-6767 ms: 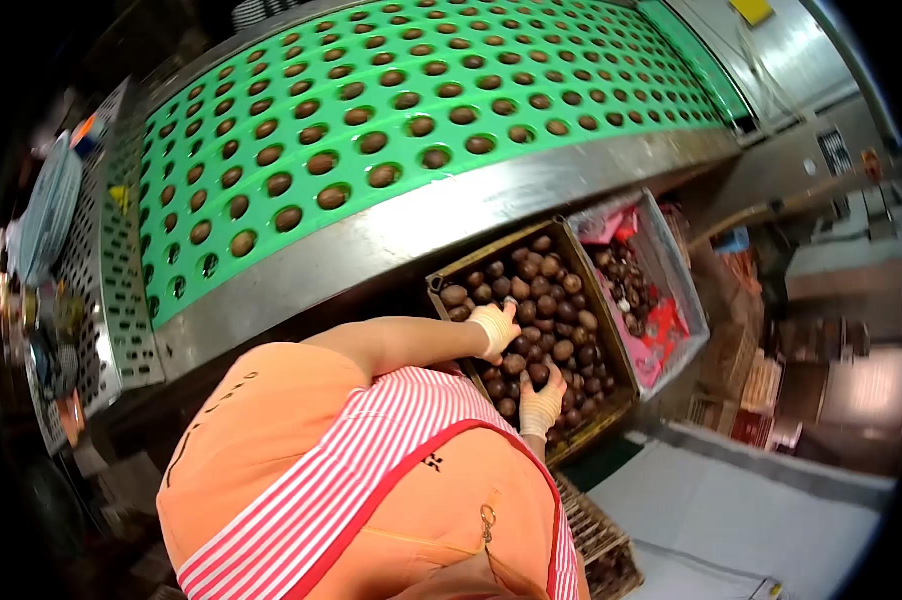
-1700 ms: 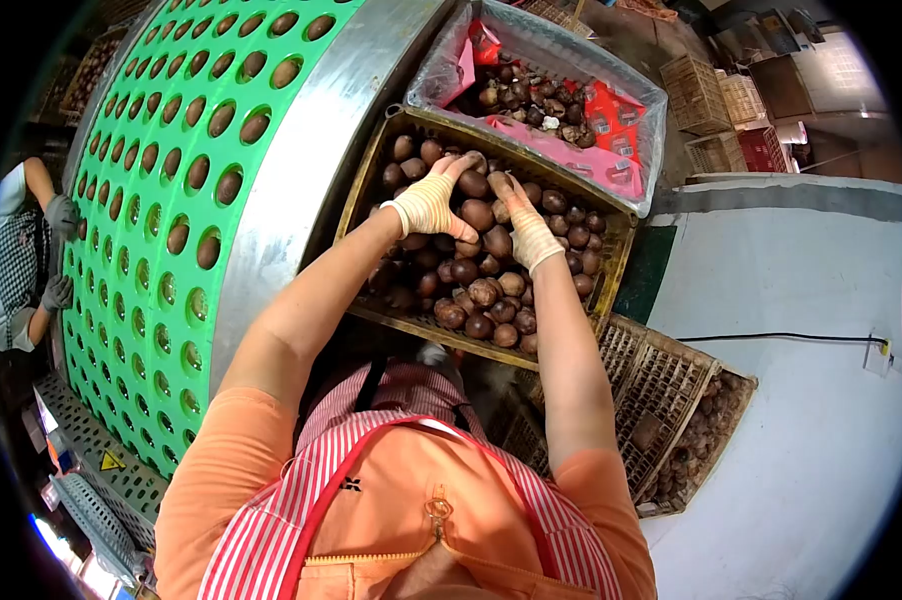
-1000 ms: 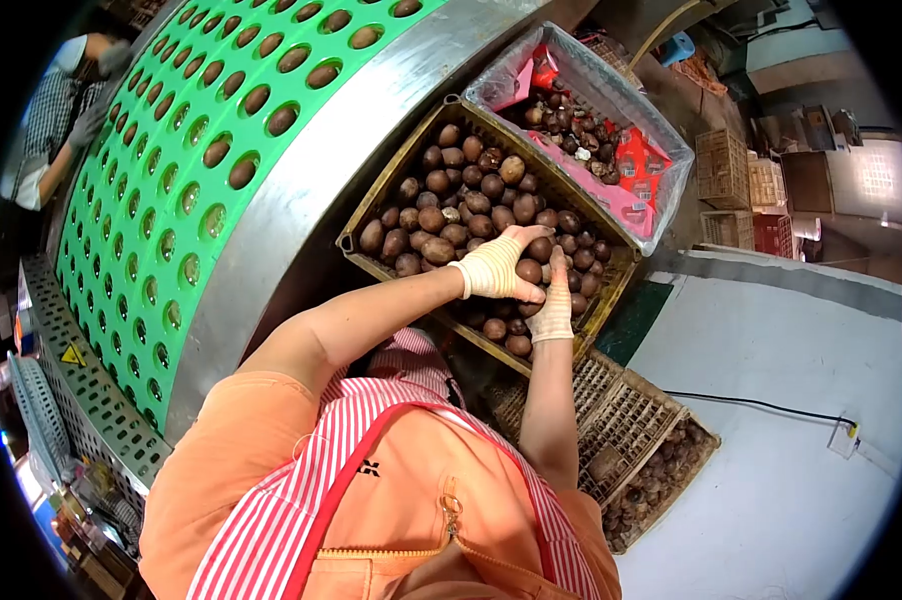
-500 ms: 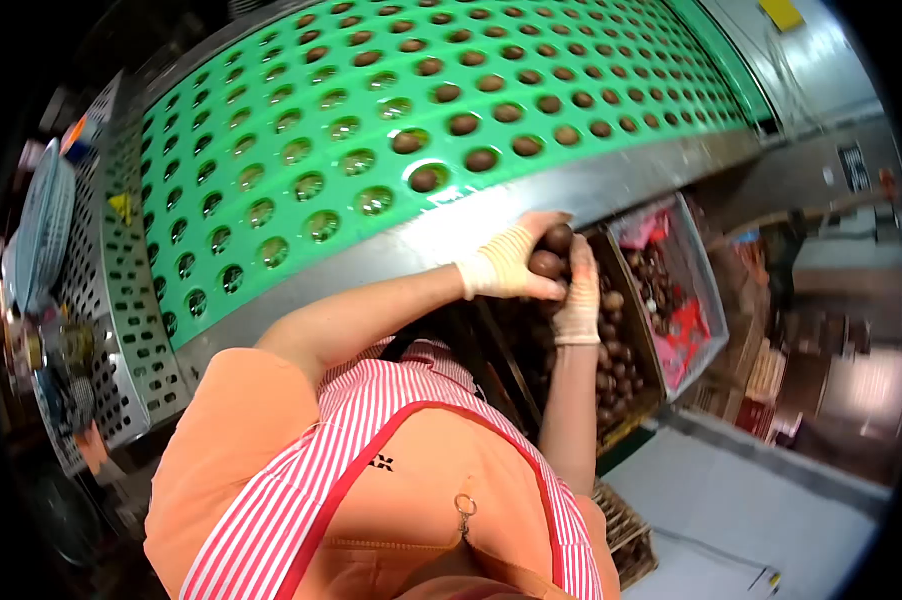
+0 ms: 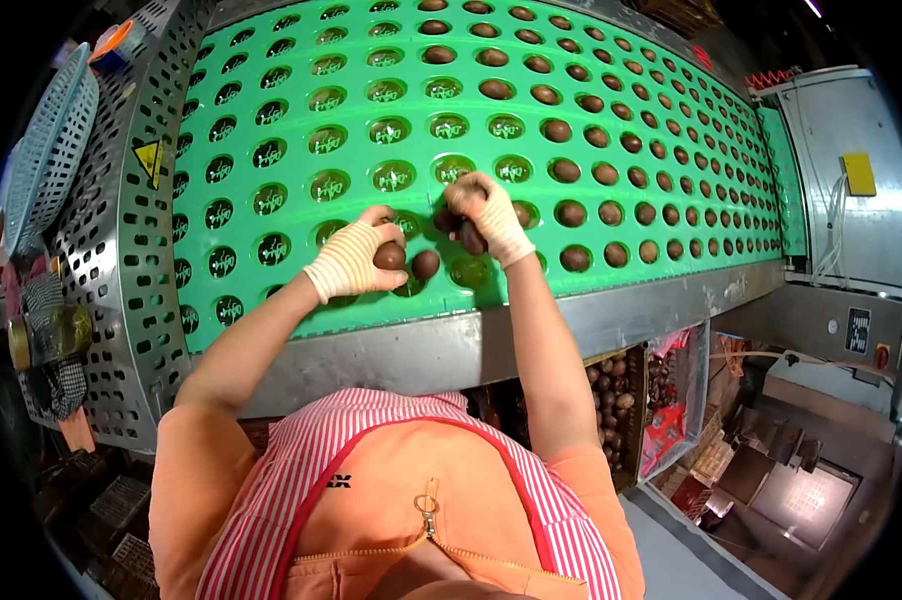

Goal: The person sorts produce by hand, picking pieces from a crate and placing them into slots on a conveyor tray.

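My left hand point(image 5: 353, 262), in a striped fingerless glove, is closed around a brown egg point(image 5: 389, 256) over the green tray belt point(image 5: 356, 205). Just right of its fingertips a second brown egg point(image 5: 426, 265) is in view; I cannot tell whether it touches them. My right hand point(image 5: 493, 212), gloved alike, curls over a few dark brown eggs point(image 5: 469, 236) above the belt, their number partly hidden by the fingers. Right of this hand the cups hold brown eggs point(image 5: 571, 213). Left of my hands, the cups point(image 5: 270, 198) are without eggs, and marks show at their bottoms.
A metal ledge point(image 5: 421, 345) runs along the belt's near side. Below it at right stand a box of brown eggs point(image 5: 611, 400) and a grey bin point(image 5: 699, 400) with red plastic. A perforated metal guard point(image 5: 121, 240) is at left, beside a blue basket point(image 5: 56, 150).
Both hands, together above the egg box before, have moved left and over the belt, now apart with eggs in each. The view has turned toward the belt.
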The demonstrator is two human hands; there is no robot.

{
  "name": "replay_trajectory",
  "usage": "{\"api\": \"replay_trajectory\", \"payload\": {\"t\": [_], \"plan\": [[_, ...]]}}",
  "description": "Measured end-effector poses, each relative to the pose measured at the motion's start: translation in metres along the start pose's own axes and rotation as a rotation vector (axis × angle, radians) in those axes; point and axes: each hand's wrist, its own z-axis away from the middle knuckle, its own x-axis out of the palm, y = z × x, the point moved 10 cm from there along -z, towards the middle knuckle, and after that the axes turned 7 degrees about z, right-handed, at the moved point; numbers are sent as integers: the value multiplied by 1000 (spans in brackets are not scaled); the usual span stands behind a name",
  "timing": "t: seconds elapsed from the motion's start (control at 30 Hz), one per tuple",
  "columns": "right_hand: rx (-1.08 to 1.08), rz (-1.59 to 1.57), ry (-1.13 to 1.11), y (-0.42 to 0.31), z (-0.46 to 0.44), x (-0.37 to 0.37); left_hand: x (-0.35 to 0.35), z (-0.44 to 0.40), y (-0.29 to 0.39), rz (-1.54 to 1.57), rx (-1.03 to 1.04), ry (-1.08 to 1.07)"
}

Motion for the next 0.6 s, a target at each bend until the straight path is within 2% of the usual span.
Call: {"api": "replay_trajectory", "payload": {"t": [0.07, 0.1, 0.13, 0.2, 0.23, 0.27, 0.33, 0.43, 0.47, 0.53, 0.57, 0.6], "plan": [[-36, 34, 44, 3, -36, -12, -23, -13, -9, 244, 122, 120], [-69, 120, 58, -3, -45, -14, -34, -23, -19, 401, 112, 175], [-36, 246, 48, -8, -47, -13, -42, -37, -26, 399, 120, 183], [41, 504, 24, -25, -45, -20, -34, -61, -41, 387, -30, -66], [80, 357, 48, -32, -40, -29, -37, -68, -39, 369, -42, -108], [137, 283, 92, -23, -44, -52, -49, -75, -32, 215, 112, 19], [-34, 399, 185, -45, -45, -80, -75, -87, -9, 93, 112, 85], [64, 728, 269, -43, -49, -111, -89, -131, 11, -105, 40, 127], [8, 940, 355, -53, -54, -120, -89, -148, 14, -142, 47, 167], [-107, 1358, 524, -100, -51, -104, -65, -186, 6, -330, -6, 39], [-102, 1365, 522, -105, -59, -99, -47, -198, 0, -423, -32, -67], [-112, 1443, 514, -107, -72, -95, -47, -200, 5, -422, 17, 17]]}}
